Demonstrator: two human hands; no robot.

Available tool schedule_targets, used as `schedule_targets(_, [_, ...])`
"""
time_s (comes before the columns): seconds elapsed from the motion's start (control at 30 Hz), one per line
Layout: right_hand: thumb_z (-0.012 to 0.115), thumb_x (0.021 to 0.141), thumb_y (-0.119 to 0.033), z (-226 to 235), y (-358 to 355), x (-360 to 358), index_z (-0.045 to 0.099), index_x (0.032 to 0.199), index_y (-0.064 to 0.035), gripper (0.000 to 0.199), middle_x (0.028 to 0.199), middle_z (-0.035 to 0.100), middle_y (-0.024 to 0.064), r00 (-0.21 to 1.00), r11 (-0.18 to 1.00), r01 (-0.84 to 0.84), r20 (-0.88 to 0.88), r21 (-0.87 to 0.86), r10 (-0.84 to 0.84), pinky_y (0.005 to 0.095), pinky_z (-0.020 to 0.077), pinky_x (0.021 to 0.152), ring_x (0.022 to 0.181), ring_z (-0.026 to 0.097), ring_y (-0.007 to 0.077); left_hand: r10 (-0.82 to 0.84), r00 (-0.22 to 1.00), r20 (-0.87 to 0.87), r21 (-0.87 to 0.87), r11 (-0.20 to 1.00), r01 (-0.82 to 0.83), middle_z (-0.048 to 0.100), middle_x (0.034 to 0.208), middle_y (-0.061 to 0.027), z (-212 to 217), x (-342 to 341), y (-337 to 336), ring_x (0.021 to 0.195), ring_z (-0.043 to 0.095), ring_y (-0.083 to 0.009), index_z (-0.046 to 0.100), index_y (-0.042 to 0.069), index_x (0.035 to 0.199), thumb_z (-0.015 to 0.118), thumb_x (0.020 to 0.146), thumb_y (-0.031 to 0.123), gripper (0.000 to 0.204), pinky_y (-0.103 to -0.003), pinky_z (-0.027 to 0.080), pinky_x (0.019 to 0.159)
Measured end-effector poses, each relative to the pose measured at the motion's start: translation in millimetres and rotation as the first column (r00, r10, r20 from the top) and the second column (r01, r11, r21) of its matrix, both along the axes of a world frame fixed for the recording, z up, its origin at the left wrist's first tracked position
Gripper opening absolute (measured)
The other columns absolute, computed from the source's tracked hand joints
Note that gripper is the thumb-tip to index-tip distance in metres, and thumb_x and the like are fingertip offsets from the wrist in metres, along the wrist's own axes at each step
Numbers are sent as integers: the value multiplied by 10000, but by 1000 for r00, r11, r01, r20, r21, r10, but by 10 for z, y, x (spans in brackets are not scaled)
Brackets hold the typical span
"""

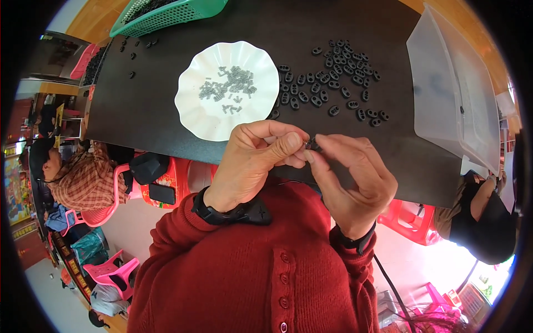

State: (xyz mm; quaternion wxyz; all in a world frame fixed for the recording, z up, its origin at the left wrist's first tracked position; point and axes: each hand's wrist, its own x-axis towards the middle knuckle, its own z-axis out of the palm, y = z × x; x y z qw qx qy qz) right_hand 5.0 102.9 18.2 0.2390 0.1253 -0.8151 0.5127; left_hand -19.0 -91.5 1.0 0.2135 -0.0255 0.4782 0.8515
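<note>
My left hand [252, 161] and right hand [350, 177] meet at mid-frame, fingertips pinched together on one small black piece [311, 145]. My fingers hide most of it, so its shape is hard to make out; it looks like one of the loose black oval pieces [333, 83] scattered above on the dark table [155, 105]. A white scalloped plate [191, 108] just above my left hand holds tiny grey pins [230, 86]. At the upper left a green basket [166, 16] is cut off by the frame edge; a clear plastic tray [449, 94] sits at right.
</note>
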Motion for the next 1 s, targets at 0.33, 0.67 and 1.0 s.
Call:
schedule_targets(0.33, [904, 739, 93, 106, 63, -42, 828, 1096, 12, 375, 1007, 794, 139, 997, 993, -75, 5, 88, 74, 307, 555, 726, 846, 725, 211, -19, 1000, 25, -4, 1000, 19, 793, 1009, -103, -26, -8, -66, 836, 766, -178, 768, -18, 1159, 738, 1076, 222, 256, -305, 634, 801])
schedule_targets(0.67, [907, 730, 89, 135, 60, -54, 832, 1074, 10, 361, 990, 789, 132, 994, 984, -104, 0, 142, 106, 305, 552, 715, 828, 722, 214, 4, 1000, -15, -92, 996, -6, 791, 974, -99, -28, -4, -41, 839, 758, -170, 771, -32, 1155, 754, 1065, 161, 214, -292, 632, 797])
schedule_targets(1.0, [906, 728, 86, 181, 93, -27, 834, 1062, 5, 352, 992, 792, 124, 994, 978, -107, 27, 181, 104, 310, 560, 722, 841, 730, 220, 32, 999, 1, -104, 994, -32, 792, 944, -86, -42, -14, -20, 832, 741, -123, 794, -41, 1122, 779, 1052, 151, 205, -263, 630, 774])
